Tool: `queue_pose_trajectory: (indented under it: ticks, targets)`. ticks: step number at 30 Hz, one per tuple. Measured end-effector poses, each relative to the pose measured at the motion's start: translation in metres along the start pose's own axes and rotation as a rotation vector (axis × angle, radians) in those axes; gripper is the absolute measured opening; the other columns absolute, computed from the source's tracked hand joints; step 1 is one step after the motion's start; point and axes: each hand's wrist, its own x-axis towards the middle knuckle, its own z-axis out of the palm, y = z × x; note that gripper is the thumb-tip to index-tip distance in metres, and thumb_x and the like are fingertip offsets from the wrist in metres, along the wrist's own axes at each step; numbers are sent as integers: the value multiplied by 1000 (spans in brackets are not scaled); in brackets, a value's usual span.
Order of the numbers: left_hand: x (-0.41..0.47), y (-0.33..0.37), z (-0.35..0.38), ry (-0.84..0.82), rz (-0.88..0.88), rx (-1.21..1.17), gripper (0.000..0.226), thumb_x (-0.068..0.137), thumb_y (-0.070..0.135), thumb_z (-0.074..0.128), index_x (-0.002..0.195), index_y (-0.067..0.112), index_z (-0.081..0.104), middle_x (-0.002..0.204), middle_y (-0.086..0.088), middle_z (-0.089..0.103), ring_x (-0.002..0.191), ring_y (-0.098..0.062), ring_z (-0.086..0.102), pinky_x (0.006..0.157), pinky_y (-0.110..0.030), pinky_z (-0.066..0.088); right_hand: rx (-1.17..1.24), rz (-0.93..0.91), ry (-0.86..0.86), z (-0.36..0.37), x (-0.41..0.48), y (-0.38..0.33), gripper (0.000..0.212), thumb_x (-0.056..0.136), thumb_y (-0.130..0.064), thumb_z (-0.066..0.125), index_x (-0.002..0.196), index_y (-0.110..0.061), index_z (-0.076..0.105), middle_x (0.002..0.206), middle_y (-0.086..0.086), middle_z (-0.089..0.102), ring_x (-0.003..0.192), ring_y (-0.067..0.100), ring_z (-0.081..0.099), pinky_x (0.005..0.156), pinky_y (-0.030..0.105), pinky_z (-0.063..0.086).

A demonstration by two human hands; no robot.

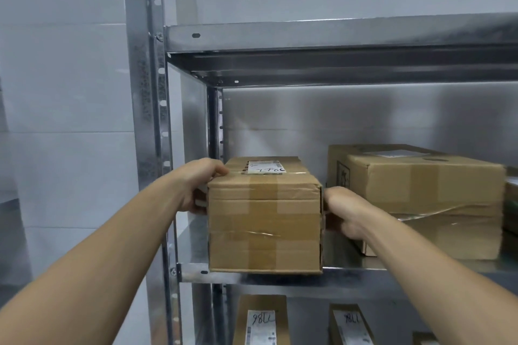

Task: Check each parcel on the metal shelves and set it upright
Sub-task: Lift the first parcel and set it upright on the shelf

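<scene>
- Centrally, one cardboard box (265, 221) stands on the galvanised steel shelf (280, 275), its front at the shelf's rim. Brown tape crosses it, and the handwriting on its white label (266, 167) is unreadable.
- The left hand (200, 185) grips that box's left side, fingers curled over the top edge. The right hand (340, 210), blurred, clasps its right side with curled fingers.
- Right of it sits one bigger box (420, 190).
- Below it, a narrow box (262, 319) and a second narrow box (350, 325) carry labels handwritten "1786", upside down.

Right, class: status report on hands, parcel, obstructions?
Left hand and right hand grip the taped parcel by its sides. Sits at shelf front, label up. Larger box crowds right hand.
</scene>
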Motion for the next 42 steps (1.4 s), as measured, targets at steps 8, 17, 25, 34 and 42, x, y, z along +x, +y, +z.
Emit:
queue_pose_trajectory:
  ticks: [8, 17, 25, 34, 42]
  targets:
    - [18, 7, 2, -92, -92, 69, 50, 89, 52, 68, 119, 13, 66, 101, -13, 71, 88, -28, 68, 74, -39, 58, -106, 59, -198, 6, -2, -50, 57, 84, -69, 64, 103, -15, 73, 109, 12, 75, 103, 33, 71, 95, 51, 55]
    - [21, 11, 6, -127, -80, 139, 33, 97, 36, 63, 116, 9, 65, 74, -9, 69, 64, -22, 65, 55, -31, 55, -290, 68, -273, 12, 7, -62, 27, 91, -41, 69, 95, -14, 69, 88, 14, 71, 82, 33, 67, 80, 51, 58]
    - [18, 17, 8, -100, -58, 198, 25, 99, 27, 61, 110, 5, 64, 68, -9, 71, 54, -20, 66, 46, -28, 53, -332, 24, -220, 12, 1, -69, 23, 100, -26, 63, 85, -9, 60, 49, 8, 64, 39, 22, 62, 48, 34, 53]
    - [7, 9, 6, -51, 30, 40, 31, 97, 36, 64, 115, 11, 66, 87, -10, 73, 65, -20, 66, 48, -26, 51, -149, -70, -207, 4, -6, -61, 39, 90, -36, 76, 108, -2, 70, 108, 23, 74, 86, 35, 69, 76, 51, 60]
    - [-22, 16, 16, 0, 294, -226, 30, 101, 48, 49, 105, 21, 62, 89, -3, 70, 81, -20, 63, 70, -34, 48, 90, -235, -160, -5, -19, -64, 27, 97, -40, 61, 99, -14, 67, 100, 10, 67, 88, 28, 61, 80, 41, 48]
